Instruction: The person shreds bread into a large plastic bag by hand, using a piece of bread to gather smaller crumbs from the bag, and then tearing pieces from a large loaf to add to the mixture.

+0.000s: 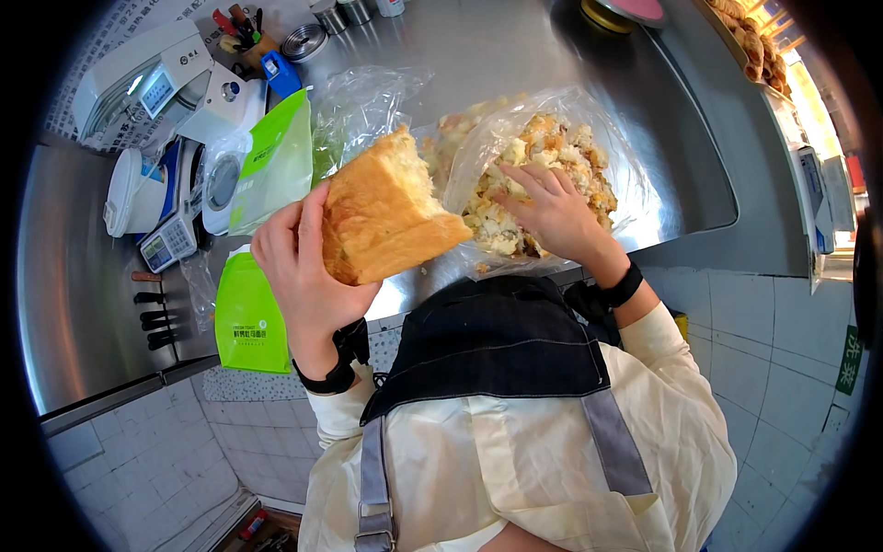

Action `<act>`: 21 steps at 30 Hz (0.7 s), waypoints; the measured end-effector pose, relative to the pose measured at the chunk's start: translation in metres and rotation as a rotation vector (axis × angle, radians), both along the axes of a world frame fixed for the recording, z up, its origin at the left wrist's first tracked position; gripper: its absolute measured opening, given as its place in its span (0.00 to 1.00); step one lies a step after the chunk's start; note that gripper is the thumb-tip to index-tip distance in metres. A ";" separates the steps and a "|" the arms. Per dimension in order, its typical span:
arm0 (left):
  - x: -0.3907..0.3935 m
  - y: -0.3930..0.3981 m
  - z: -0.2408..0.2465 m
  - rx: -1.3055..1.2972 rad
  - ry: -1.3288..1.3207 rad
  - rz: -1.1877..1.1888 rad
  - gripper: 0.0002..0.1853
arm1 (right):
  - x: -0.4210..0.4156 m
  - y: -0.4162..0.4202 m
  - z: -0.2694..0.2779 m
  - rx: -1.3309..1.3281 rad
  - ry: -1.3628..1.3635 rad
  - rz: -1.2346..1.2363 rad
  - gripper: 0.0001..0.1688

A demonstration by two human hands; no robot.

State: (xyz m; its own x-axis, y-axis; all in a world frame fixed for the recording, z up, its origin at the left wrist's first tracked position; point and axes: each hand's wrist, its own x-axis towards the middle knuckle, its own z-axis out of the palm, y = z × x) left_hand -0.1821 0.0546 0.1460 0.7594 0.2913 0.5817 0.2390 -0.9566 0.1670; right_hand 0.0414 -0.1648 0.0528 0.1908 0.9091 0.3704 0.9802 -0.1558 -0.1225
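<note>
My left hand (310,259) grips a golden-crusted piece of bread loaf (386,214) with a torn, pale crumb side, held above the counter's front edge. To its right, my right hand (552,210) lies on torn bread pieces (531,148) inside a clear plastic bag (621,159). Its fingers are spread over the pieces; whether it pinches any of them I cannot tell. Behind the loaf piece are more bread chunks (469,117) under clear plastic and a crumpled clear bag (369,90).
On the steel counter (483,41), green-and-white bread bags (272,165), a digital scale (169,241), a white tub (134,190), a blue tape dispenser (281,74) and a white machine (159,76) stand left. Knives (157,317) line the left side. A round turntable (614,14) sits at the back.
</note>
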 end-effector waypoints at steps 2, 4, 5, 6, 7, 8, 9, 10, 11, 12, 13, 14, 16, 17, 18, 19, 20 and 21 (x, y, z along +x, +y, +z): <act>0.000 -0.001 -0.001 -0.010 -0.003 -0.008 0.48 | 0.000 0.001 -0.001 0.020 -0.127 0.035 0.15; -0.001 -0.001 -0.004 -0.022 -0.006 -0.013 0.47 | 0.000 0.000 0.002 0.043 -0.104 0.111 0.14; -0.001 -0.002 -0.004 -0.029 -0.008 -0.015 0.47 | 0.000 -0.001 0.004 0.055 -0.092 0.149 0.14; -0.001 -0.002 -0.004 -0.027 -0.022 -0.021 0.46 | -0.002 -0.001 0.004 0.047 -0.076 0.255 0.12; 0.000 -0.003 -0.003 -0.025 -0.036 -0.027 0.45 | -0.005 -0.001 0.004 0.039 -0.060 0.361 0.11; 0.001 -0.003 -0.003 -0.023 -0.051 -0.033 0.44 | -0.009 -0.001 0.004 0.031 -0.044 0.467 0.09; 0.001 -0.004 -0.003 -0.019 -0.047 -0.030 0.44 | -0.014 0.002 0.004 0.002 -0.007 0.523 0.08; 0.001 -0.004 -0.003 -0.015 -0.044 -0.027 0.44 | -0.020 0.006 0.002 -0.027 0.029 0.578 0.07; 0.001 -0.004 -0.003 -0.012 -0.041 -0.025 0.44 | -0.024 0.009 -0.001 -0.056 0.065 0.633 0.07; 0.000 -0.004 -0.003 -0.009 -0.041 -0.025 0.44 | -0.026 0.011 -0.007 -0.094 0.007 0.632 0.08; 0.000 -0.004 -0.003 -0.006 -0.041 -0.025 0.44 | -0.028 0.013 -0.013 -0.104 0.011 0.618 0.08; 0.000 -0.005 -0.003 -0.003 -0.041 -0.025 0.44 | -0.028 0.016 -0.019 -0.113 0.015 0.603 0.08; -0.002 -0.005 -0.004 -0.013 -0.032 -0.027 0.44 | -0.028 0.018 -0.031 -0.155 0.018 0.572 0.07; -0.003 -0.006 -0.004 -0.018 -0.027 -0.029 0.44 | -0.027 0.018 -0.038 -0.185 0.017 0.553 0.07; -0.004 -0.005 -0.005 -0.018 -0.015 -0.026 0.45 | -0.026 0.018 -0.042 -0.213 0.015 0.534 0.07; -0.006 -0.005 -0.006 -0.019 -0.002 -0.024 0.46 | -0.026 0.017 -0.045 -0.249 0.194 0.502 0.09; -0.008 -0.004 -0.007 -0.019 0.012 -0.023 0.47 | -0.025 0.015 -0.048 -0.284 0.372 0.466 0.12; -0.009 -0.004 -0.008 -0.017 0.011 -0.016 0.47 | -0.024 0.013 -0.049 -0.319 0.550 0.426 0.16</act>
State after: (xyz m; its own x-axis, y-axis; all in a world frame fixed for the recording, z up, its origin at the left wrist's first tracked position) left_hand -0.1909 0.0508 0.1377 0.7703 0.2890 0.5685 0.2257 -0.9573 0.1808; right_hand 0.0177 -0.1518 0.0039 -0.1194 0.9924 0.0310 0.7744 0.1126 -0.6226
